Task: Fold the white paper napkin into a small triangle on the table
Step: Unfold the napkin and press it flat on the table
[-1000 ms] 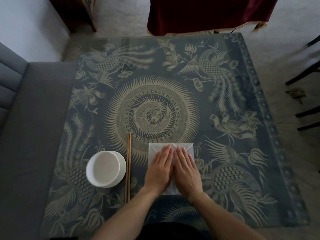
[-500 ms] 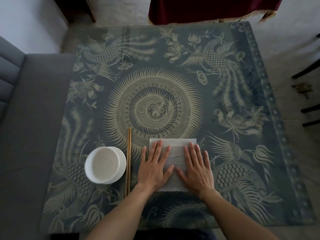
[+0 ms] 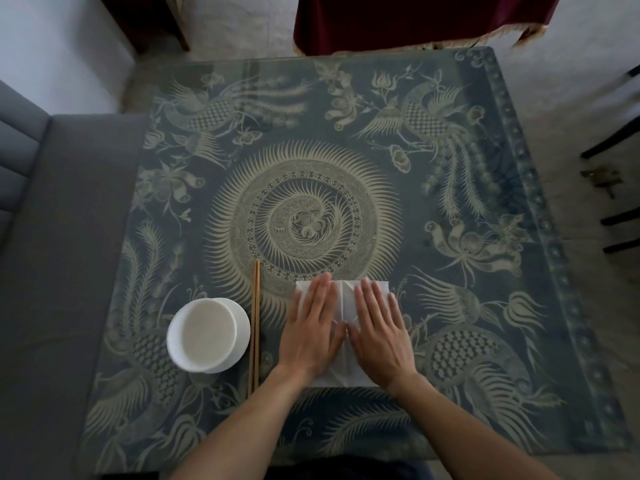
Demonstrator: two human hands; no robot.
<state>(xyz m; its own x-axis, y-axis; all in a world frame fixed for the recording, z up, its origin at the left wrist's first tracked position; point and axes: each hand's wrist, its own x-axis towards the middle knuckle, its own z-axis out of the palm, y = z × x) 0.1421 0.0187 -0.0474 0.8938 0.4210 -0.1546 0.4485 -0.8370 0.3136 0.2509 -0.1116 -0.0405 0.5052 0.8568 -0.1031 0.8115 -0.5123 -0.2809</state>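
The white paper napkin (image 3: pixel 343 301) lies flat on the patterned table (image 3: pixel 346 161), near its front edge, with a crease running down its middle. My left hand (image 3: pixel 311 327) rests palm down on the napkin's left half, fingers together and stretched out. My right hand (image 3: pixel 379 329) presses flat on the right half in the same way. Both hands cover most of the napkin; only a middle strip, the far corners and the near edge show.
A white bowl (image 3: pixel 207 336) stands left of the napkin, with a pair of wooden chopsticks (image 3: pixel 255 327) lying between the two. A grey sofa (image 3: pixel 52 271) borders the table's left side. Dark chair legs (image 3: pixel 620 216) stand at the right.
My hands first spread apart across the napkin with fingers splayed, then drew the fingers together again; now they lie flat side by side with a strip of napkin showing between them.
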